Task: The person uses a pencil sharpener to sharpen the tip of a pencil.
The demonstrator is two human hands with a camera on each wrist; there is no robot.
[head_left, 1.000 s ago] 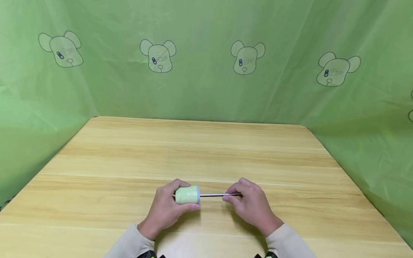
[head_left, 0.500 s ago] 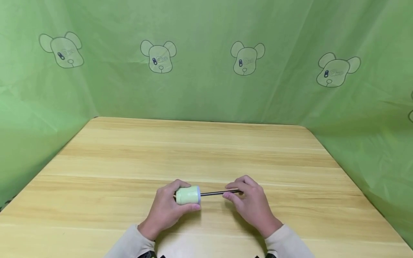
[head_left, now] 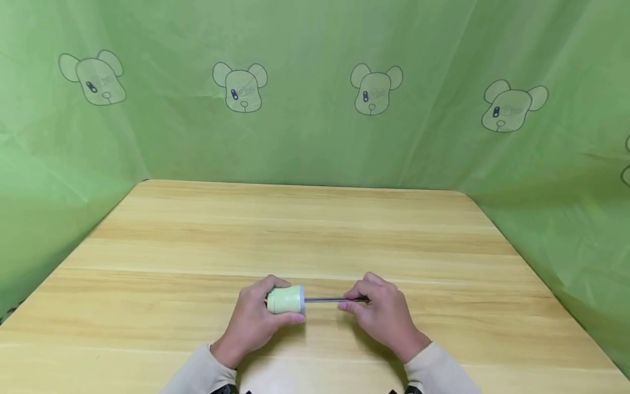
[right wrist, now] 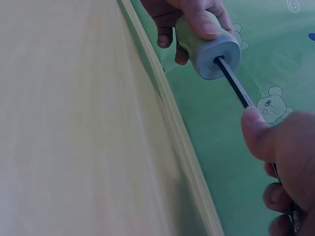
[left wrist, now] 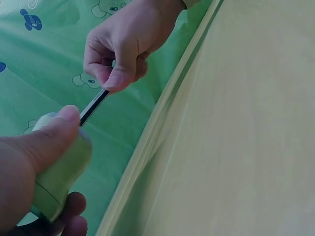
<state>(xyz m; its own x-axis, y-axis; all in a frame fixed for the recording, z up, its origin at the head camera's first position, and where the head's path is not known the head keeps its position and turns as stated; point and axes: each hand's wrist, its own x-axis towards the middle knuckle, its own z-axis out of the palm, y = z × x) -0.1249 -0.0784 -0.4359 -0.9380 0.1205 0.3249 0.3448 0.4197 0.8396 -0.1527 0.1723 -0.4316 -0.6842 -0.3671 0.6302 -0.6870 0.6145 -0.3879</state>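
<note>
My left hand grips a pale green pencil sharpener, its thumb along the near side and fingers around the far side. The sharpener lies sideways, its blue-grey end facing right. From the hole in that end, seen in the right wrist view, comes a dark pencil with a shiny stripe. The thumb and fingers of my right hand pinch the pencil a short way out from the sharpener. Inside the sharpener the pencil's tip is hidden. In the left wrist view, the right fingers are curled around the pencil.
Both hands are near the front edge of a wood-grain table. A green curtain printed with bear heads surrounds the table at the back and sides.
The right fingers lifted and straightened half a second ago, tilting the pencil slightly up; now they are curled lower again and the pencil is nearly level. The left hand and sharpener stay almost still.
</note>
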